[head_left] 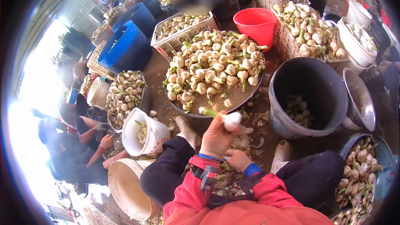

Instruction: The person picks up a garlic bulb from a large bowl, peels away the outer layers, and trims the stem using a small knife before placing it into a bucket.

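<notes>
My left hand [216, 138] is raised in front of me, its fingers closed round a peeled white garlic bulb [231, 121] with a short green stem pointing left. Lower and to the right, my right hand [238, 160] is closed near the left wrist; a small dark tip shows at its fingers, but what it holds is too small to name. Beyond my hands lies a wide round tray [233, 96] heaped with unpeeled garlic bulbs [208, 64]. Peeled skins [246, 139] litter the ground beneath my hands.
A large grey bucket [277, 112] with some bulbs inside stands right of the tray. A red basin [256, 21] is behind it. At left are a white bucket [158, 135], a tipped beige bucket [125, 187], blue tubs [131, 50] and a seated co-worker's hands.
</notes>
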A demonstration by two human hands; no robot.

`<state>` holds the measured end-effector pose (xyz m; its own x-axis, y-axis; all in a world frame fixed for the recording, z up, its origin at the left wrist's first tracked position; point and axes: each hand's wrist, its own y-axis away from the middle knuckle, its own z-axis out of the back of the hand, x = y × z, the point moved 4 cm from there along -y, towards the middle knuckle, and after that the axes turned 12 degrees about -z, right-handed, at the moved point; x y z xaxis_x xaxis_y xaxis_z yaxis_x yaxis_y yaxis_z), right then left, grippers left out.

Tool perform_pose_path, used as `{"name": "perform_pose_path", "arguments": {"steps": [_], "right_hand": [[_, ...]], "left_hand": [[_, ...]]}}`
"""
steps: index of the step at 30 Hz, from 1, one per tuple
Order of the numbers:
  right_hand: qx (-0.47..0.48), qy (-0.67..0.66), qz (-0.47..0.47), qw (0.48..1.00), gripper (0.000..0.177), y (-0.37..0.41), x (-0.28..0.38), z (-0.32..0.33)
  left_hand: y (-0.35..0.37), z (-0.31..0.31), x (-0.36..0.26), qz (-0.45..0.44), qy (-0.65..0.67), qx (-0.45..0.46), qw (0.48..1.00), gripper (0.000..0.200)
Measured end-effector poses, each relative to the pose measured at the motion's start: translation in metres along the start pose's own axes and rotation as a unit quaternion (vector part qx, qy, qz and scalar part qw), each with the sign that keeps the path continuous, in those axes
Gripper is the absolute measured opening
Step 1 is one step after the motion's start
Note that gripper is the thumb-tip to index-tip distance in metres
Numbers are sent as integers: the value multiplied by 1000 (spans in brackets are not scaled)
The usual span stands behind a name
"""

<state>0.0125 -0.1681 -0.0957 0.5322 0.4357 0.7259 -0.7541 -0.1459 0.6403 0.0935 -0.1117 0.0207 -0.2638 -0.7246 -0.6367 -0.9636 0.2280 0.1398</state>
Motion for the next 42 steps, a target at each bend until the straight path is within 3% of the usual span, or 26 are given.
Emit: {"name": "perform_pose_path", "arguments": {"steps": [1, 2, 3, 5, 6, 8, 10, 11, 13, 14, 16, 19, 20, 21, 23, 24, 25, 28, 29, 32, 33, 35, 36, 39, 40, 42], "right_hand": [[-4, 1, -2, 1000, 30, 9, 11, 8], [7, -11, -25, 1000, 30, 17, 20, 14], [20, -22, -48, 998, 31, 19, 24, 18], [2, -22, -33, 999, 29, 0, 4, 6], [10, -63, -37, 997, 28, -11, -8, -3], [23, -95, -52, 994, 26, -20, -13, -5], [7, -110, -28, 994, 26, -27, -17, -9], [-8, -119, 3, 993, 27, -31, -18, -11], [-19, -105, 9, 994, 27, -36, -16, -9], [11, -127, -30, 991, 30, -35, -13, -6], [30, -151, -66, 986, 32, -39, -14, -6], [-1, -149, -34, 988, 31, -49, -22, -9], [-6, -153, -36, 988, 31, -46, -20, -4], [-12, -173, -32, 984, 31, -41, -18, 0], [-16, -197, -27, 980, 30, -36, -11, 10], [-9, -215, -63, 974, 29, -36, -11, 12], [-1, -232, -97, 968, 29, -35, -11, 11], [-74, -251, -53, 964, 28, -40, -14, 11], [-112, -291, -36, 949, 27, -35, -9, 17], [-144, -367, 16, 919, 30, -10, 11, 42], [-144, -369, 13, 918, 30, -7, 11, 43], [-24, -451, 72, 889, 37, -1, 19, 41], [-36, -374, 69, 924, 39, 2, 22, 42], [-36, -321, 97, 942, 39, -5, 15, 28], [-30, -322, 80, 943, 38, 1, 17, 30], [-35, -297, 67, 952, 38, 5, 17, 29]], "left_hand": [[-2, -33, -3, 50, 51, 14, 997, 40], [-4, -53, -4, 78, 45, 102, 991, 47], [-8, -65, -3, 66, 42, 140, 987, 46], [-29, -56, -4, 48, 8, 121, 991, 43], [-45, -37, -4, 17, -35, 72, 997, 38], [-74, 15, -3, -33, -224, -129, 965, 31], [-105, 76, 0, -55, -443, -171, 878, 28], [-120, 98, 4, -80, -588, -129, 794, 32], [-138, 85, 6, 19, -733, -70, 677, 40], [-151, 82, 11, 23, -732, -65, 678, 40], [-171, 78, 26, 119, -841, -3, 528, 50], [-191, 92, 49, 146, -822, 55, 547, 51], [-183, 87, 47, 145, -758, 58, 634, 45], [-176, 87, 47, 147, -758, 63, 632, 45], [-154, 77, 42, 29, -432, 72, 898, 40], [-138, 74, 32, 29, -436, 72, 896, 40], [-115, 57, 17, 45, -341, 38, 938, 40], [-50, 38, -5, 48, -111, 1, 993, 43], [-29, 37, -7, 45, -58, -17, 997, 41], [13, 60, -5, 28, -175, -40, 983, 36], [26, 64, -6, 32, -222, -40, 974, 44], [38, 72, 1, 14, -317, 1, 948, 57], [46, 76, 3, 18, -359, 5, 933, 65], [65, 71, 6, -17, -516, 7, 857, 62], [68, 71, 5, -17, -516, 7, 857, 62], [70, 60, 0, -111, -734, 86, 664, 61]]}}
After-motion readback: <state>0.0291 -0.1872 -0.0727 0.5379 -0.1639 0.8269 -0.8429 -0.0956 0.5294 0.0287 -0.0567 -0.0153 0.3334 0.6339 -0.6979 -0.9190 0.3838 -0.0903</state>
